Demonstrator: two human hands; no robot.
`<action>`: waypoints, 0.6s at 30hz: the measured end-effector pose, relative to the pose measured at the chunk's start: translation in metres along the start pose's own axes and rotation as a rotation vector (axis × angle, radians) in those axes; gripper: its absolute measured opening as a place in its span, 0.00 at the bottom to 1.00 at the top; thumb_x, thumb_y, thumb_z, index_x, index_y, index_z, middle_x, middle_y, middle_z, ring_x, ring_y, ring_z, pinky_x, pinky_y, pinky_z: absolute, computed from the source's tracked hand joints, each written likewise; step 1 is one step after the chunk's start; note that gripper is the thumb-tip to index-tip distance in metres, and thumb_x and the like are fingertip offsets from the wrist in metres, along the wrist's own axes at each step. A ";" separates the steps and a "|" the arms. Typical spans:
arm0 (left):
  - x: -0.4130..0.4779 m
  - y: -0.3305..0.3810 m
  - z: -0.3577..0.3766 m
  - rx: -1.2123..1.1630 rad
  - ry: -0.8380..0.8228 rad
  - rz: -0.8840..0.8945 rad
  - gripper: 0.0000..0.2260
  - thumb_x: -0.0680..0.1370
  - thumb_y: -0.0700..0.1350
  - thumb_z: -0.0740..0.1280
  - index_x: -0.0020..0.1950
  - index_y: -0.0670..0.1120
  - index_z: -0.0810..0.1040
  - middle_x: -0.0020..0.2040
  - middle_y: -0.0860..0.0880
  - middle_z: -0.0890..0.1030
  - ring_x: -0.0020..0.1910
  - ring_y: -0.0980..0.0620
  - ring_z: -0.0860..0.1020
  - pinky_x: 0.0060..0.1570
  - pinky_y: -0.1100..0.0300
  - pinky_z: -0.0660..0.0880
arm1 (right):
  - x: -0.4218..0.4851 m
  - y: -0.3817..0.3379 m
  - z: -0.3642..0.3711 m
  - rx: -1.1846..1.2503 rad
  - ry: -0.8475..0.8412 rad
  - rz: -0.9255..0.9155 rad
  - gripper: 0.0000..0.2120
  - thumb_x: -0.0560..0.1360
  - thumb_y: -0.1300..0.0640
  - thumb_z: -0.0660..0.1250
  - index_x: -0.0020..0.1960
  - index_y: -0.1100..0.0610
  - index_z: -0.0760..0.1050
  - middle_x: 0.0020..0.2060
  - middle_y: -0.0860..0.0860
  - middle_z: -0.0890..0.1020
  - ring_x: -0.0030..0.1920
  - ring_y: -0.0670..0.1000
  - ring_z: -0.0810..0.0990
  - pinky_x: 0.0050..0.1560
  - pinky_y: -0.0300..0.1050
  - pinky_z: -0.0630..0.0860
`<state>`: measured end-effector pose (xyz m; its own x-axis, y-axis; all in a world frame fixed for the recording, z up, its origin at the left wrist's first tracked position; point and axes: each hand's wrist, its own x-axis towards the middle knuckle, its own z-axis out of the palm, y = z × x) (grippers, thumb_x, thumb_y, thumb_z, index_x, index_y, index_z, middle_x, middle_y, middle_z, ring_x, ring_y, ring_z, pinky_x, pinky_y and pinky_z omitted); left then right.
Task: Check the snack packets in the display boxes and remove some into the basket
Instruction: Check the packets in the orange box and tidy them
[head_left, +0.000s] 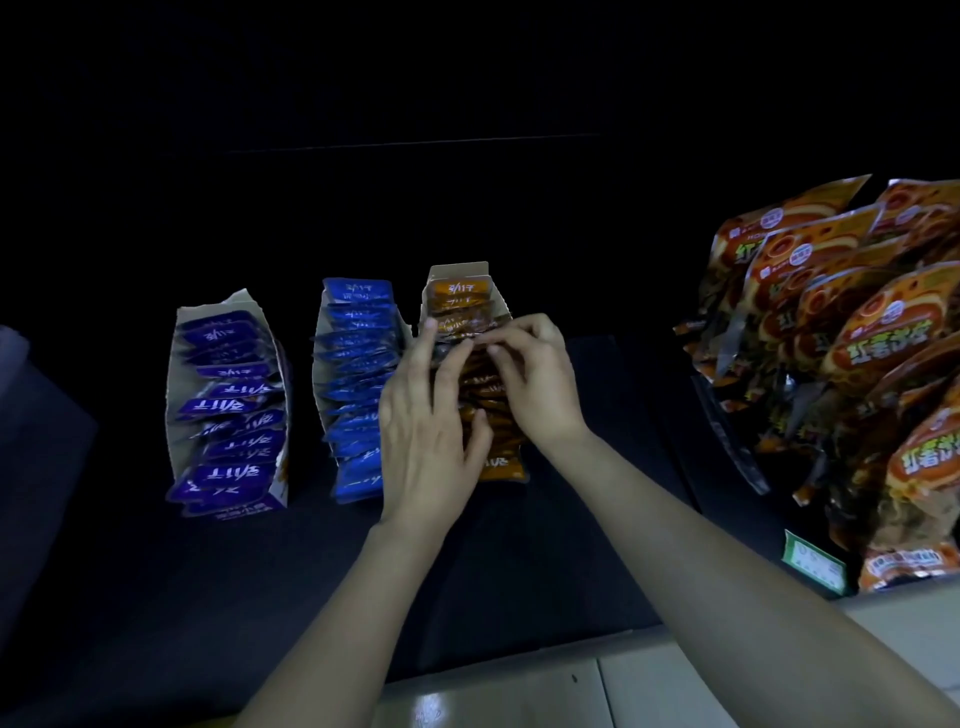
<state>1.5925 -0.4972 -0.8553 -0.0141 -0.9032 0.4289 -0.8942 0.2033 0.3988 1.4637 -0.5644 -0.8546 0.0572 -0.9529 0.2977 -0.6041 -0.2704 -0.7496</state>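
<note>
Left hand (431, 415): fingers nearly straight, laid flat on the orange packets (501, 465), which are glossy with white script. Right hand (535, 374): fingertips pinch the top edge of one orange packet (460, 332) mid-row. The row stands in an open cardboard display box (457, 270) on the dark shelf (519, 571).

Retail shop. Three open display boxes (174, 395) of snack packets (228, 475) at 12 o'clock; stacked large bags (852, 338) at 3 o'clock, green price label (814, 566) at 4 o'clock.
</note>
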 end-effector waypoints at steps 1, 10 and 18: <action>0.001 -0.001 0.001 0.010 -0.033 0.014 0.31 0.77 0.45 0.66 0.78 0.46 0.59 0.80 0.47 0.54 0.77 0.46 0.58 0.73 0.44 0.59 | 0.000 -0.001 0.003 -0.029 -0.005 0.006 0.10 0.80 0.58 0.64 0.58 0.53 0.81 0.54 0.51 0.73 0.59 0.49 0.71 0.56 0.36 0.68; 0.005 -0.006 0.010 0.180 -0.212 -0.001 0.30 0.80 0.54 0.51 0.80 0.45 0.52 0.81 0.48 0.50 0.79 0.48 0.53 0.77 0.47 0.52 | 0.003 -0.005 0.005 0.076 0.112 0.019 0.08 0.80 0.57 0.63 0.58 0.56 0.73 0.54 0.49 0.75 0.49 0.43 0.77 0.47 0.46 0.79; 0.003 -0.006 0.011 0.216 -0.224 -0.002 0.29 0.80 0.54 0.51 0.80 0.45 0.53 0.81 0.48 0.49 0.79 0.48 0.51 0.77 0.46 0.51 | 0.014 -0.005 0.006 0.060 0.078 0.118 0.10 0.79 0.59 0.65 0.58 0.55 0.81 0.54 0.51 0.78 0.48 0.44 0.77 0.51 0.41 0.77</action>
<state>1.5926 -0.5055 -0.8656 -0.0888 -0.9693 0.2293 -0.9684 0.1379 0.2076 1.4717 -0.5770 -0.8503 -0.0747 -0.9657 0.2487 -0.5542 -0.1671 -0.8154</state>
